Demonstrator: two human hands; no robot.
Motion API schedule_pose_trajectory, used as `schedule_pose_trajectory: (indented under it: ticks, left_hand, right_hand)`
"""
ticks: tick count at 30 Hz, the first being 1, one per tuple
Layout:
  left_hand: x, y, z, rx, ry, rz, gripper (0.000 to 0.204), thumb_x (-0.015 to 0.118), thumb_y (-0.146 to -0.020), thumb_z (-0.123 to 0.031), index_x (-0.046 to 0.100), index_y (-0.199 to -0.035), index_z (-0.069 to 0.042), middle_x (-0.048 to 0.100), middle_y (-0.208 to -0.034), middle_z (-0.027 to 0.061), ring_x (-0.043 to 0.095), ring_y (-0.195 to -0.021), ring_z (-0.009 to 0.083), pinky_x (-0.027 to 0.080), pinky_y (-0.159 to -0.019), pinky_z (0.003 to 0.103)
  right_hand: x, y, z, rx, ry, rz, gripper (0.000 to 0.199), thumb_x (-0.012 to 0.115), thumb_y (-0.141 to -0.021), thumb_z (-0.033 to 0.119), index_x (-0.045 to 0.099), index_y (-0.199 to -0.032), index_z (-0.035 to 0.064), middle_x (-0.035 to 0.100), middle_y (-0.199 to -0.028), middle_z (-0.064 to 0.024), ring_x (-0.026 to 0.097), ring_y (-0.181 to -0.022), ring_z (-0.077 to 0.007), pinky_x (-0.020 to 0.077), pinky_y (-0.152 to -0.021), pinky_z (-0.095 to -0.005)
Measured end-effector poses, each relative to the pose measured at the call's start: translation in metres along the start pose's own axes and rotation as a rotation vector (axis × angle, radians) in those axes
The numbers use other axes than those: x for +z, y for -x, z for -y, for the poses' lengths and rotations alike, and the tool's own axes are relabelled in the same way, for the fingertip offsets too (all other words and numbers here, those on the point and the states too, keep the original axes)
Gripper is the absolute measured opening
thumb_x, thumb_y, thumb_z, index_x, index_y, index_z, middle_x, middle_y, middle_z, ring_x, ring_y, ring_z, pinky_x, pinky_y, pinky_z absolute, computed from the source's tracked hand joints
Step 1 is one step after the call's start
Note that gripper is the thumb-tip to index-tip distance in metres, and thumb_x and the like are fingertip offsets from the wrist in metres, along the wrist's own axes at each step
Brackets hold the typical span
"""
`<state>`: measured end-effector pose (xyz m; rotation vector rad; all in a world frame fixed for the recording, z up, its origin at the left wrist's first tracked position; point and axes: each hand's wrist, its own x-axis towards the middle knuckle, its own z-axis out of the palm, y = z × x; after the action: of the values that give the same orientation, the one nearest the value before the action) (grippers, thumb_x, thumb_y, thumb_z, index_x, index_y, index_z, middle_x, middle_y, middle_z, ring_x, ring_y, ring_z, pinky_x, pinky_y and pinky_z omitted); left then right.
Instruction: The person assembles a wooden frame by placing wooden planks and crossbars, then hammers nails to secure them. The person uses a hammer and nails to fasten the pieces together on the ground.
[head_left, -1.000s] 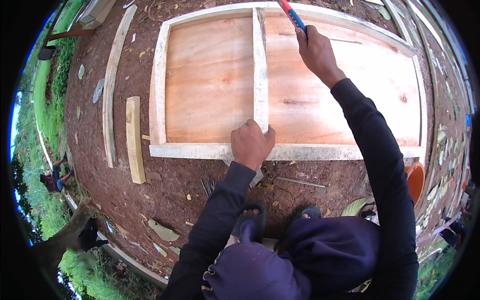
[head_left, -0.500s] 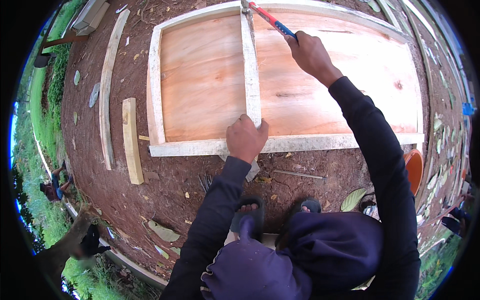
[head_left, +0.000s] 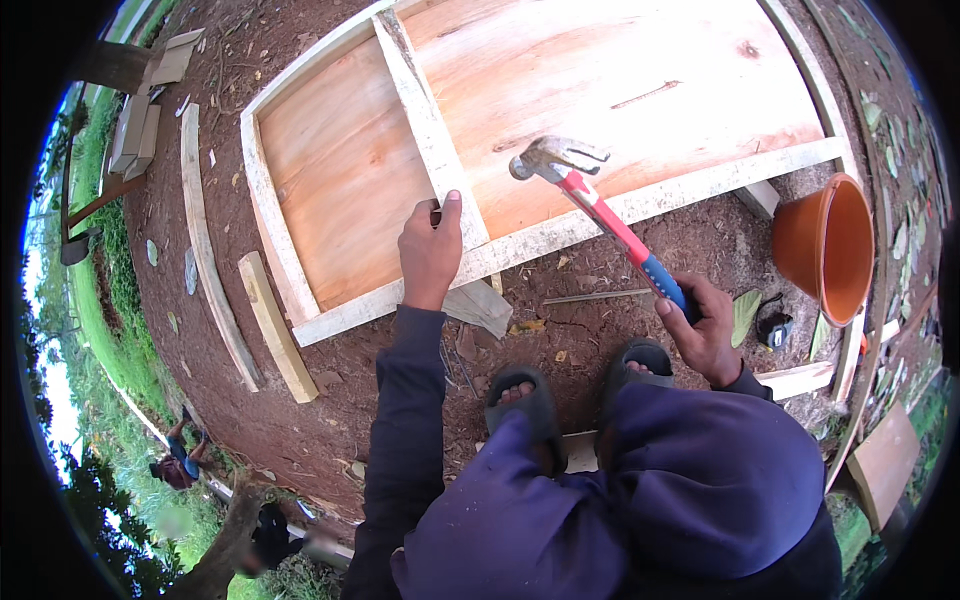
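Red dirt under the wooden frame [head_left: 560, 235]: left hand [head_left: 430, 250] pinches its crosspiece [head_left: 430, 150], right hand [head_left: 705, 335] grips hammer [head_left: 590, 200] (orange bucket [head_left: 825, 245] nearby).

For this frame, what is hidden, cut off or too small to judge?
Head view only:
- Whether a nail sits under the left hand on the cross slat: the fingers cover that spot.
- Far end of the wooden panel: cut off by the top edge.
- Inside of the orange bucket: in shadow at the rim.
- Hammer grip: wrapped by the right hand.
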<state>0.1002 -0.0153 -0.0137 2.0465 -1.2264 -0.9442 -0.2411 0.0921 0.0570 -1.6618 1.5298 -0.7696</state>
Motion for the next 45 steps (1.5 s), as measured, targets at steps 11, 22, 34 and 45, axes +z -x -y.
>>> schedule_pose_trajectory:
  ticks: [11,22,34,45]
  left_hand:
    - [-0.015,-0.034,-0.022,-0.110,0.103,0.340,0.048,0.060,-0.106,-0.032,0.060,-0.133,0.007,0.070,-0.111,0.0116,0.069,-0.097,0.0182,0.057,-0.088,0.035]
    - [-0.048,0.055,0.012,0.131,-0.013,-0.315,0.036,0.060,-0.105,-0.023,0.065,-0.124,0.007,0.073,-0.111,0.0156,0.068,-0.103,0.0208,0.052,-0.095,0.036]
    - [-0.170,0.056,0.135,0.020,-0.285,-0.721,0.054,0.073,-0.092,-0.024,0.056,-0.132,0.007,0.060,-0.130,0.0278,0.056,-0.124,0.0425,0.043,-0.107,0.048]
    - [-0.258,0.004,0.260,-0.544,-0.336,-0.791,0.079,0.076,-0.086,-0.051,0.051,-0.141,0.001,0.057,-0.139,0.0276,0.052,-0.134,0.0437,0.044,-0.110,0.052]
  right_hand:
    - [-0.010,0.075,-0.090,-0.124,0.239,-0.013,0.031,0.086,-0.077,0.019,0.072,-0.099,0.0033,0.068,-0.080,-0.0097,0.067,-0.071,-0.0273,0.0528,-0.063,-0.0399]
    - [-0.023,0.008,-0.109,0.037,0.113,-0.175,0.022,0.069,-0.095,0.009,0.064,-0.115,-0.0018,0.064,-0.112,-0.0181,0.066,-0.095,-0.0314,0.0541,-0.083,-0.0387]
    - [-0.051,-0.044,-0.120,0.596,-0.668,-0.404,0.063,0.053,-0.106,0.047,0.038,-0.152,0.0071,0.052,-0.141,-0.0165,0.060,-0.121,-0.0260,0.0490,-0.098,-0.0400]
    - [-0.077,-0.102,-0.137,0.688,-0.649,-0.295,0.062,0.065,-0.098,0.056,0.047,-0.145,0.0204,0.061,-0.126,-0.0097,0.065,-0.106,-0.0228,0.0513,-0.086,-0.0384]
